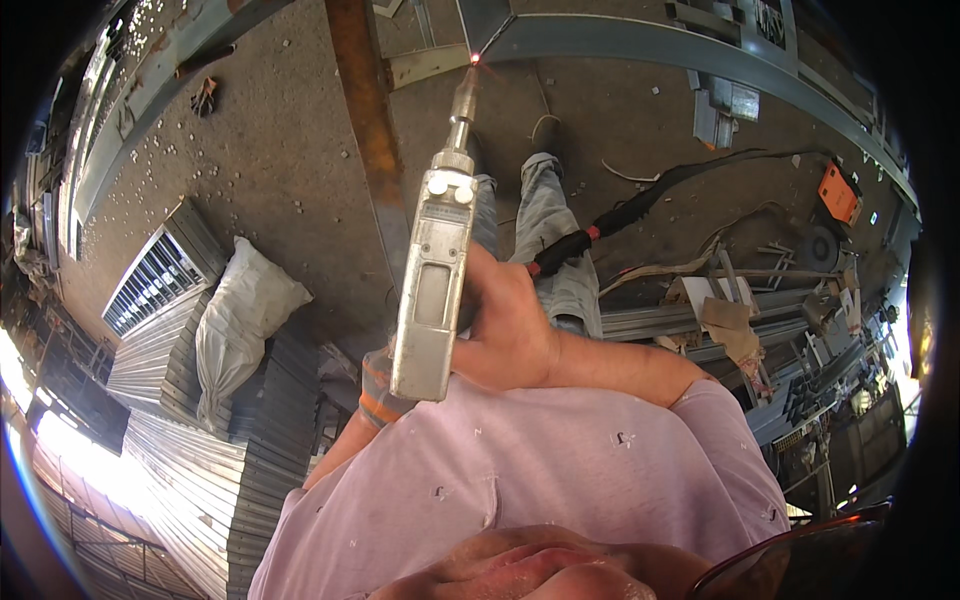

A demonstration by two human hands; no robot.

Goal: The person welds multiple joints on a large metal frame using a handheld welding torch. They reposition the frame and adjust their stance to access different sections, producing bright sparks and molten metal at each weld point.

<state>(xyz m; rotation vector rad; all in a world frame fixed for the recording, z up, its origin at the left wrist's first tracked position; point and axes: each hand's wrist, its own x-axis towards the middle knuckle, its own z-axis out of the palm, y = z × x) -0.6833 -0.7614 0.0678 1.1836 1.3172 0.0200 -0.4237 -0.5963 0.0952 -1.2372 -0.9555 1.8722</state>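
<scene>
Torch [432, 300] at a frame [620, 38] corner

The torch lay before the wearer's chest, nozzle pointing forward — a red glow [475, 58] at its tip, right by the corner; contact could not be told. The right hand [510, 330] was closed on the torch. The gloved left hand [379, 390] was partly hidden behind it — its grip could not be told. Outward, a black cable [640, 205] ran rightward toward an orange box [838, 193]; leftward, a white sack [250, 310] rested on sheets [190, 470].

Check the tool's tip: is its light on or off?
On: a bright reddish spot glows at the tip of the tool, by the frame. Whether it is only a guide light, I cannot tell.
</scene>
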